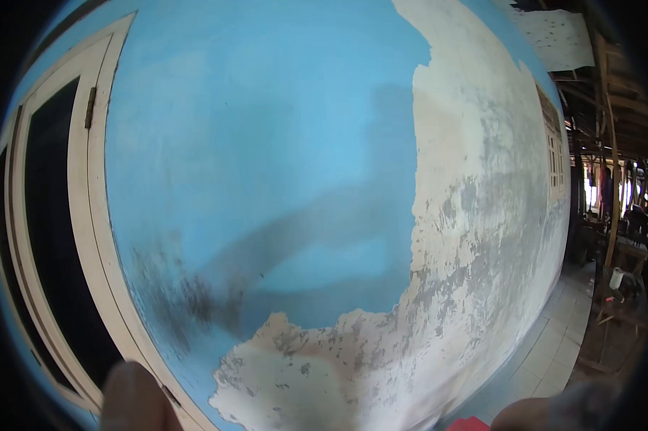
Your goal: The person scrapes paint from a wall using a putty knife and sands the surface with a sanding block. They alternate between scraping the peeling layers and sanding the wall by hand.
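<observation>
At the bottom left edge, my left hand point(137, 402) shows only one or two fingers, stretched upward in front of the door frame's lower part. The rest of that hand is out of the picture, and nothing is seen in it. My right hand point(529, 415) appears low on the right, rounded and partly cut off by the frame. Against its left side is a red object point(469, 424), mostly cut off, whose kind I cannot make out. Ahead stands a wall with blue paint point(302, 144); a large bare, whitish patch point(475, 237) has ragged edges.
On the left is a cream door frame point(87, 172) with dark panes point(51, 187) and a hinge. Dark smudges point(202, 302) mark the lower wall. To the right are a tiled floor point(547, 337), a small window point(554, 158) and a cluttered wooden shed point(618, 215).
</observation>
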Motion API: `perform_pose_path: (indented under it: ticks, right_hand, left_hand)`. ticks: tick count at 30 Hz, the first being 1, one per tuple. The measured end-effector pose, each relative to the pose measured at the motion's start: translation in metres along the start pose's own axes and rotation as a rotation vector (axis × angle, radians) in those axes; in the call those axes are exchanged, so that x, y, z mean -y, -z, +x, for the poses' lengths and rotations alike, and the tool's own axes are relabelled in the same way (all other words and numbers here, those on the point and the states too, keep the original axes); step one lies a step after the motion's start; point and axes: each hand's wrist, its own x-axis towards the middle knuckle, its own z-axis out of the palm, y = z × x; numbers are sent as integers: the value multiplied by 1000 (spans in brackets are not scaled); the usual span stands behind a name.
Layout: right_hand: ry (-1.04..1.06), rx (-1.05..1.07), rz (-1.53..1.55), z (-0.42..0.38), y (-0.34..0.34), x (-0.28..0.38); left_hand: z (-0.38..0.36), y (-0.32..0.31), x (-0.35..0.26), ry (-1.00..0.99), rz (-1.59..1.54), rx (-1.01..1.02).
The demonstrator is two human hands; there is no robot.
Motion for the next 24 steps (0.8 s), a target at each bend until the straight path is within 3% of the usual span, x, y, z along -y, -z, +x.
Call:
perform_pose_path:
  ticks: [1,5,6,8,10,11,14,18,24]
  right_hand:
    - [-108,-25,-13,-19,11,4]
    - [-1070,123,-151,-165,99,11]
    - [-1186,167,-425,-189,91,19]
    - [-1239,609,-603,-250,126,25]
    - [-1344,709,-585,-281,153,36]
    - [-1039,1044,-692,-285,159,30]
    - [-1407,810,-681,-260,127,30]
    - [-1158,837,-639,-263,113,8]
    - [-974,989,-615,-278,80,-10]
  left_hand:
    - [-4,-1,7,5,20,3]
    - [-29,2,32,28,88,24]
    - [-35,4,38,31,105,27]
    - [-46,6,51,28,151,24]
    - [-56,9,63,20,213,18]
    - [-62,10,68,13,257,15]
    - [-78,12,75,-34,281,72]
    - [-106,17,93,-46,169,270]
    - [-93,1,104,23,175,238]
